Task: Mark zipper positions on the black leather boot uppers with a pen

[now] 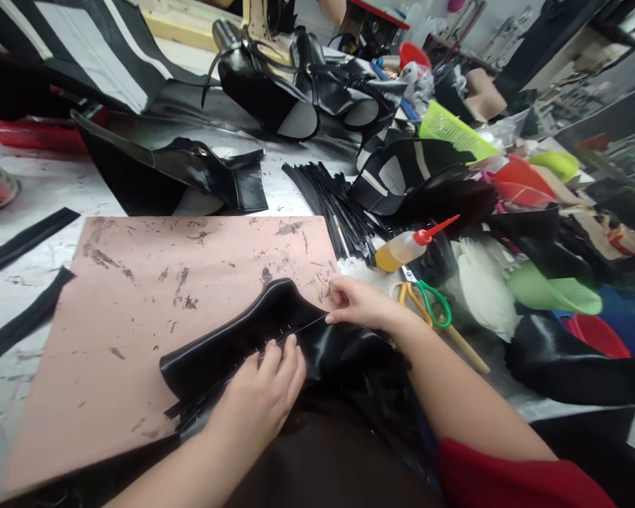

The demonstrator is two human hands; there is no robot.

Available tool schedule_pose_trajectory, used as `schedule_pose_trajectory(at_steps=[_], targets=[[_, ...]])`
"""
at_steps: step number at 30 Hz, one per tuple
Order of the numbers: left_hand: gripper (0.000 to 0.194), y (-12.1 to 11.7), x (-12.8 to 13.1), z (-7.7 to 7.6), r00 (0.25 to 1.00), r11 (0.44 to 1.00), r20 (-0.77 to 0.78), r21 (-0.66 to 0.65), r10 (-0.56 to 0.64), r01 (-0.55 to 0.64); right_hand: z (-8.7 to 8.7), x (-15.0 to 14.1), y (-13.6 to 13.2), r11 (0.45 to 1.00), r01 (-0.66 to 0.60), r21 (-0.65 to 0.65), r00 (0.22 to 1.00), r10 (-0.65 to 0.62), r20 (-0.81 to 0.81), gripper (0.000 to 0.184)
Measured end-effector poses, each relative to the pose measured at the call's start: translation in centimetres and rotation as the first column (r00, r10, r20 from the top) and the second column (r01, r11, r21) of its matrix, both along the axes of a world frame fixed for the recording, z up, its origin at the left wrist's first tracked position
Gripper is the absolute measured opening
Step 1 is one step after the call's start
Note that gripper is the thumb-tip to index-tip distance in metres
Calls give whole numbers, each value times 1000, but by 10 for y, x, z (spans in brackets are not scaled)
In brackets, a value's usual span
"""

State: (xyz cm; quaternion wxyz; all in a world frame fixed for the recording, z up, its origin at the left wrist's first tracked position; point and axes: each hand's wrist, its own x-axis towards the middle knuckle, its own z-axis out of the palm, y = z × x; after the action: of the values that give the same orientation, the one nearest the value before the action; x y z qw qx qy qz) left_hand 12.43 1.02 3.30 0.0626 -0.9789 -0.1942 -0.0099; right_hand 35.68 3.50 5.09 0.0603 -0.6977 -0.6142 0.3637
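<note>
Left hand [267, 388]: fingers on black piece [233, 328], near its row of pale marks. Right hand [354, 307]: thumb and fingers pinched at the thin strip [310, 325] along the same piece. Piece lies partly over pink board [153, 282]. Right of board: bottle [402, 250], yellow liquid, red tip; scissors [428, 300], green handle visible. Black strips [336, 208] bunched beyond. Two more strips [21, 243] left of board.

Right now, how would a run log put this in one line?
left hand: fingertips on glossy black piece; right hand: pinching at its edge, grip detail unclear; partly beneath: pink board; right side: yellow-filled bottle, green-handled scissors
</note>
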Motion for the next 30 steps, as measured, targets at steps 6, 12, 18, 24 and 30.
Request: schedule_pose_trajectory(at_steps=[6,12,18,24,30], targets=[[42,4,-8,-3,999,999,25,30,-42,42,-1,21,-10,947,310,86,950,-304,-76,13],[36,1,-21,-13,989,998,146,50,-35,27,15,65,-52,757,575,311,788,-615,41,9],[45,-6,-30,-9,990,987,143,161,-14,-9,16,68,-59,783,540,308,802,-590,94,5],[53,-8,-39,-16,990,983,142,182,-5,-21,13,49,-44,837,421,350,880,-470,64,14],[49,3,-41,-12,982,963,146,256,-123,83,10,31,14,889,291,353,935,-343,94,11]])
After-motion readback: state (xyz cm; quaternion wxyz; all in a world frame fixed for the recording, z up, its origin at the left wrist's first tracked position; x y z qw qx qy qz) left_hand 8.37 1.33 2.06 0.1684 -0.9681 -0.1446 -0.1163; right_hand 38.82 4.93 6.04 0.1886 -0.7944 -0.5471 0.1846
